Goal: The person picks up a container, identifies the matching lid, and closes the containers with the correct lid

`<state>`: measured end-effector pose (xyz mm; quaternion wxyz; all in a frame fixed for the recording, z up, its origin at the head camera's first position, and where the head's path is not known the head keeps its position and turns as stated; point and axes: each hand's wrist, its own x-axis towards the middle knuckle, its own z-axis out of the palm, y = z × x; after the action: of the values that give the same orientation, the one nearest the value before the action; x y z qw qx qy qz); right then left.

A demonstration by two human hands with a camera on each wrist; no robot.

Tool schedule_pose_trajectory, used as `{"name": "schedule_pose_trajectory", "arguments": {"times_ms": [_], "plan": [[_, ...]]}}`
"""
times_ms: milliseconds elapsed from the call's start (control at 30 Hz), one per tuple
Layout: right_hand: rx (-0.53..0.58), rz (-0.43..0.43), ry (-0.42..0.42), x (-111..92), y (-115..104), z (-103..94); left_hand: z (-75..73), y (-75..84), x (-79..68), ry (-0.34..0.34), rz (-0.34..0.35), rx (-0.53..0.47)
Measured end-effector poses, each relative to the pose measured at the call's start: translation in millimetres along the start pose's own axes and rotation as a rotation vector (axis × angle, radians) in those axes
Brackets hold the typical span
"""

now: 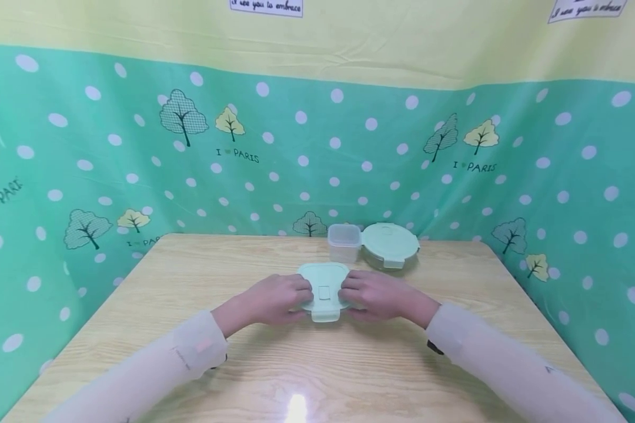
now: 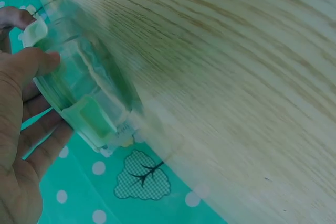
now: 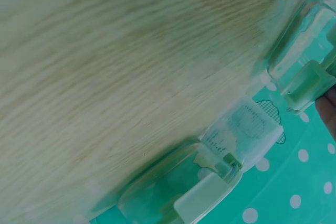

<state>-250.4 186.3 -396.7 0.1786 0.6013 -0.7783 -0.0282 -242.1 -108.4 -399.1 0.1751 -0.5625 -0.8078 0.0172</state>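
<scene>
In the middle of the table, a glass food container (image 1: 324, 276) with a pale green snap lid sits between both hands. My left hand (image 1: 277, 298) grips its left side, fingers bent over the lid's edge. In the left wrist view the left thumb (image 2: 44, 61) lies against the container's side by a raised clip flap (image 2: 37, 32); another flap (image 2: 94, 121) also stands out from the wall. My right hand (image 1: 378, 294) holds the right side the same way. The right wrist view catches only its fingers (image 3: 328, 111) beside a clip flap (image 3: 307, 85).
Behind the container, toward the table's (image 1: 217, 252) far edge, stands a small clear plastic box (image 1: 344, 244) without a lid. Touching its right side is a round glass container (image 1: 390, 241) with a pale green lid. A green dotted curtain (image 1: 275, 147) hangs around the table.
</scene>
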Motion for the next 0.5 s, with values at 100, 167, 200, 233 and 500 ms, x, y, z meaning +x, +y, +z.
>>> {"name": "schedule_pose_trajectory", "arguments": {"times_ms": [100, 167, 200, 233, 500], "plan": [[-0.001, 0.006, -0.005, 6.4, 1.7, 2.6, 0.6, -3.4, -4.0, 0.012, 0.001, 0.025], [0.0, 0.011, -0.006, 10.6, 2.5, 4.1, 0.7, -5.8, -6.9, 0.023, 0.002, 0.032], [0.0, 0.013, -0.006, 12.7, 2.8, 4.8, 0.8, -7.1, -8.4, 0.028, 0.0, 0.03], [0.003, 0.014, -0.004, 14.7, 3.0, 5.5, 0.6, -8.2, -10.0, 0.033, -0.002, 0.025], [0.008, 0.033, 0.017, 28.6, 4.3, 10.0, 1.0, -20.0, -18.5, 0.017, -0.056, -0.045]]}}
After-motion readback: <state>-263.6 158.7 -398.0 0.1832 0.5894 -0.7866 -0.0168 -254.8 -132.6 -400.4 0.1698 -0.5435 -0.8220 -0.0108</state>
